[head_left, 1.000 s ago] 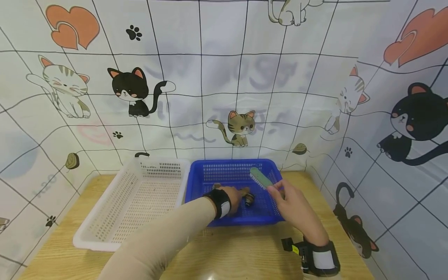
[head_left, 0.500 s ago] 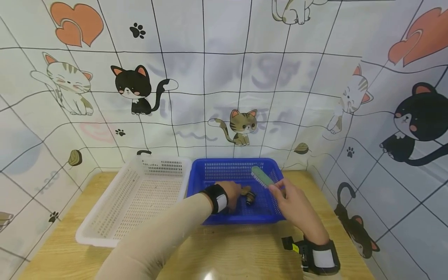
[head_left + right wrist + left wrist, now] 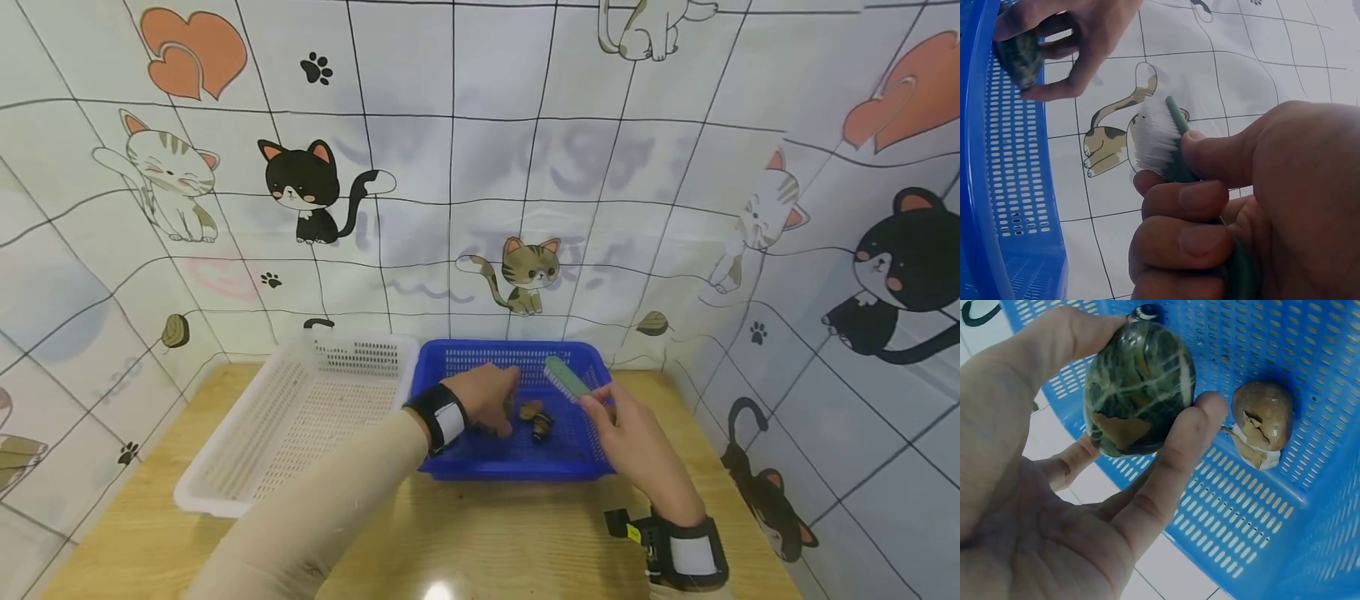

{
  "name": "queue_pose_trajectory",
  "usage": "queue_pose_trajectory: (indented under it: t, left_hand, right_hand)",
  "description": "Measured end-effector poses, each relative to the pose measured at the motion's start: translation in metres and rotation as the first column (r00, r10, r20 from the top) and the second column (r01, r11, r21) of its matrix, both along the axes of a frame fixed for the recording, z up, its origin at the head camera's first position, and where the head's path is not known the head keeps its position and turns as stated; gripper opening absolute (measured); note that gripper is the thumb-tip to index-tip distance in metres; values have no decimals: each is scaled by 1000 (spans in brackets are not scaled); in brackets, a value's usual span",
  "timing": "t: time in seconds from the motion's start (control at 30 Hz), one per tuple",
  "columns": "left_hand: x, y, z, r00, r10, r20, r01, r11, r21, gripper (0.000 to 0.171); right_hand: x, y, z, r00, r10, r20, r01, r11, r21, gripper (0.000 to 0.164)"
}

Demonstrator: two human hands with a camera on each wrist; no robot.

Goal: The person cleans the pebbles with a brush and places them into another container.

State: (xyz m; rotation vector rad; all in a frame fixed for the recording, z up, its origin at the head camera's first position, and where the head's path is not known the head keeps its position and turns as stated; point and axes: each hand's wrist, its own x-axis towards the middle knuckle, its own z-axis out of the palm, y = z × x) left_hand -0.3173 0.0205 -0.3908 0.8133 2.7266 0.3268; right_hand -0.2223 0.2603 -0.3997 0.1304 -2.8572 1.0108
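Note:
In the left wrist view, my left hand (image 3: 483,396) grips a smooth, dark green stone (image 3: 1141,381) with pale veins and a brown patch, between thumb and fingers. The hand is over the left part of the blue basket (image 3: 517,477). My right hand (image 3: 637,437) holds a green brush (image 3: 567,379) by its handle at the basket's right side; the white bristles (image 3: 1157,137) show in the right wrist view. Inside the basket lie a brown stone (image 3: 1266,412) with a torn light-brown patch and a dark striped stone (image 3: 542,427).
To the left of the blue basket stands a white perforated basket (image 3: 197,502). Both are on a wooden table (image 3: 480,542). A cat-print sheet (image 3: 450,167) hangs behind and at the sides. Black straps with white patches circle both wrists.
My left hand has risen from low in the blue basket, shifting slightly left, and the green stone now shows in its grip. The right hand with the brush has stayed nearly still.

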Motion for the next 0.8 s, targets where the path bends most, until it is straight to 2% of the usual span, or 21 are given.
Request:
queue_pose_trajectory:
  t: [0.2, 0.47, 0.8]
  left_hand:
    - [-3, -21, 3, 1000, 3, 1, -3, 993, 118, 65]
    - [-3, -50, 3, 1000, 22, -10, -19, 966, 259, 70]
    - [11, -79, 6, 997, 54, -62, -26, 919, 394, 72]
  right_hand:
    - [-1, -3, 0, 1000, -3, -3, 3, 1000, 4, 45]
    - [-4, -10, -3, 1000, 3, -16, -3, 1000, -3, 41]
    - [-2, -18, -4, 1000, 4, 2, -4, 1000, -20, 38]
